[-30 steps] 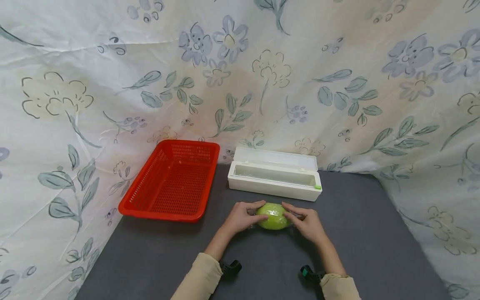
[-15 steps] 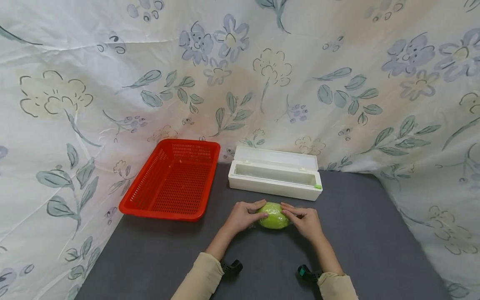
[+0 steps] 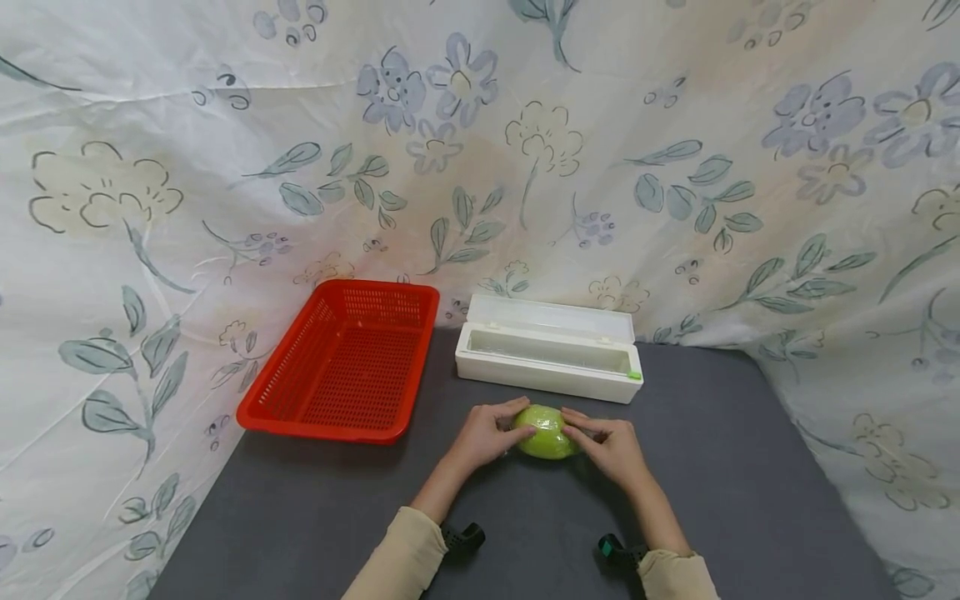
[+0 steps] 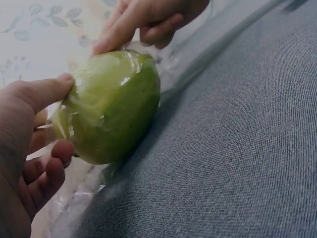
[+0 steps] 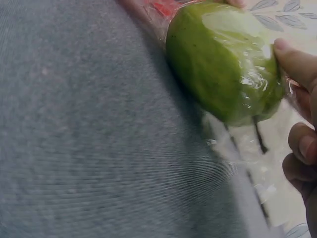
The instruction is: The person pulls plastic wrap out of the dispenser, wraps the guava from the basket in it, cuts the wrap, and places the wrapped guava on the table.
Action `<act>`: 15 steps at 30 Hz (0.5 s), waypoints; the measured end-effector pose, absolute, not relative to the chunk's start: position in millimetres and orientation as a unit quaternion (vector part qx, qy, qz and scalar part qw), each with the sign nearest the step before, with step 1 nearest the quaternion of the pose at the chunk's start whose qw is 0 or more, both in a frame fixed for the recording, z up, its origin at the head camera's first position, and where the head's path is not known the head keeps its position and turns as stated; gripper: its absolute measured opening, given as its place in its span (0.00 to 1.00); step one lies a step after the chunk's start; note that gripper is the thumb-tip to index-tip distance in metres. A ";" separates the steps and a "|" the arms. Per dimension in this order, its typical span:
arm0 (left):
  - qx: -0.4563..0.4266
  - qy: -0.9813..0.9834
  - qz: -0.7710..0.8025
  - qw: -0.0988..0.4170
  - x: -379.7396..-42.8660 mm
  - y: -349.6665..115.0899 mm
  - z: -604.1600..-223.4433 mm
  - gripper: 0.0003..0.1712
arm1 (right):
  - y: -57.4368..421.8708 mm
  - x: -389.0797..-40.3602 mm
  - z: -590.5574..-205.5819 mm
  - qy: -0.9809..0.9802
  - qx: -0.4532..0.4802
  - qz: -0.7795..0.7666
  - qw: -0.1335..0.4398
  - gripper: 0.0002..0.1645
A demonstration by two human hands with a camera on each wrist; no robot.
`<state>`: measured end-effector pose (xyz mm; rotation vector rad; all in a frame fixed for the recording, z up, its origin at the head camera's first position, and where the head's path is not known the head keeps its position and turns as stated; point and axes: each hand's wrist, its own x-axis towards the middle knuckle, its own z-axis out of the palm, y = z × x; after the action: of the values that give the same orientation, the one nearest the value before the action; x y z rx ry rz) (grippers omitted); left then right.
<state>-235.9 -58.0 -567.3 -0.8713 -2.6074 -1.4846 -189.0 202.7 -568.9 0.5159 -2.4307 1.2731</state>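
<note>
A green pear (image 3: 544, 435) wrapped in clear cling film lies on the dark table between both hands. My left hand (image 3: 482, 435) holds its left end, thumb on the near side and fingers beyond; in the left wrist view the thumb presses the film against the skin. At the other end my right hand (image 3: 617, 448) pinches the film and pear between thumb and fingers. A dark stem (image 5: 260, 138) shows through the film in the right wrist view. Loose cling film (image 4: 171, 60) sticks out past the pear's ends. The pear's underside is hidden.
Behind the pear stands a long white cling film box (image 3: 547, 379), lid raised, with a green slider (image 3: 635, 375) at its right end. A red plastic basket (image 3: 341, 429) sits to the left. Flowered cloth (image 3: 480, 167) hangs behind the grey table (image 3: 720, 467).
Both hands stay at the pear in nearly the same place. The right fingers have shifted slightly inward over its right end, and the film there looks less spread.
</note>
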 end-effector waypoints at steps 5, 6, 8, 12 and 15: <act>-0.280 -0.845 -0.448 0.080 -235.0 -54.4 -565.1 0.31 | 209.1 -187.2 -556.8 -0.861 0.190 0.444 0.159 0.09; -0.278 -0.848 -0.441 0.097 -234.5 -53.5 -564.3 0.30 | 210.4 -187.3 -554.8 -0.863 0.190 0.441 0.156 0.09; -0.268 -0.852 -0.431 0.125 -233.3 -52.0 -563.3 0.27 | 212.3 -188.3 -552.0 -0.870 0.190 0.430 0.151 0.09; -0.240 -0.858 -0.429 0.153 -230.4 -49.6 -562.6 0.18 | 214.4 -190.2 -550.7 -0.884 0.189 0.402 0.142 0.10; -0.232 -0.857 -0.431 0.158 -229.1 -49.0 -563.3 0.11 | 215.0 -190.9 -552.3 -0.885 0.187 0.402 0.141 0.12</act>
<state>-229.1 -49.0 -563.3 -0.6637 -2.4516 -1.2332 -190.9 215.0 -552.3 0.5394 -2.5560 1.1593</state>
